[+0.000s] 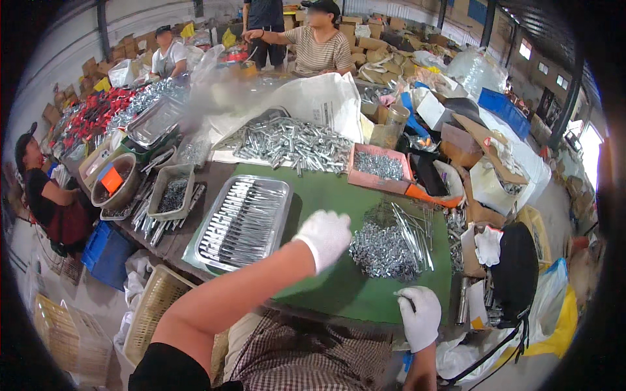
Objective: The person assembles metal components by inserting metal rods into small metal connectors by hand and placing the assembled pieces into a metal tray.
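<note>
My left hand (324, 240), in a white glove, is over the green work mat between a metal tray and a heap of small metal parts. Its fingers curl downward, and whatever they may hold is hidden. Rows of slim silver metal rods (241, 225) fill the metal tray (284, 195). The small shiny parts (385, 251) lie heaped right of that hand, with several long thin metal rods (412, 236) across their right side. Near the mat's front edge, my gloved right hand (418, 317) is closed in a pinch; a tiny thing at its fingertips is too small to name.
Silver tubular parts (290, 143) are piled on white sacking behind the green mat (313, 195). An open pink box (352, 176) of small parts stands back right; a plastic bin (189, 182) sits left. A black bag (515, 267) is at the right edge. Other people sit and stand beyond.
</note>
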The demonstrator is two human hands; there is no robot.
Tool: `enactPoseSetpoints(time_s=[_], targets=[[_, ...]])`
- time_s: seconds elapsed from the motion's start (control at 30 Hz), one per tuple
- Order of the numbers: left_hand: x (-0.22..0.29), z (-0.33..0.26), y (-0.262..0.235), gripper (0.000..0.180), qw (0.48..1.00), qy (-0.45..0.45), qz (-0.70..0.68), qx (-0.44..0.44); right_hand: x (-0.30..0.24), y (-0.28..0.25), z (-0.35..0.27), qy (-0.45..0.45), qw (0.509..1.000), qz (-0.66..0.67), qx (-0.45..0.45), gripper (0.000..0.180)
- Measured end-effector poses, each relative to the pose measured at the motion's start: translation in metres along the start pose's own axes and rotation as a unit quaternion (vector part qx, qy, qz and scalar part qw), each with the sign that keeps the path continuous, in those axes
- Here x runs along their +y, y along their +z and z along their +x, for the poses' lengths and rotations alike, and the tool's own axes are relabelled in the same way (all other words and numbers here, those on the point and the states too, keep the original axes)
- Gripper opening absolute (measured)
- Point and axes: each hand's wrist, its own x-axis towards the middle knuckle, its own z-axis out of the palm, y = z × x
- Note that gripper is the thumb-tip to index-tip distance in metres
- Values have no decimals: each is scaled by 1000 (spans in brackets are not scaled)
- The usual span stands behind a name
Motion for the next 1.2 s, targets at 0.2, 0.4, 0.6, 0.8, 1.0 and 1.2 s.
enactPoseSetpoints(time_s=[0.2,0.4,0.6,0.8,1.0,1.2], targets=[[72,-20,14,18,967,122,-225,-6,5,21,-3,-49,996,-24,-63,10],[92,-43,54,16,910,-19,-365,194,-1,21,1,-1,995,-15,-100,9],[106,-53,57,15,915,-45,-348,200,0,22,-2,-4,997,-32,-70,8],[110,-57,54,14,911,-59,-345,220,-3,21,0,9,997,-16,-82,8],[109,-59,57,13,913,-54,-341,219,3,30,2,-28,999,-19,-43,6],[121,-57,53,12,908,-64,-346,227,33,18,34,43,996,-74,-18,5]])
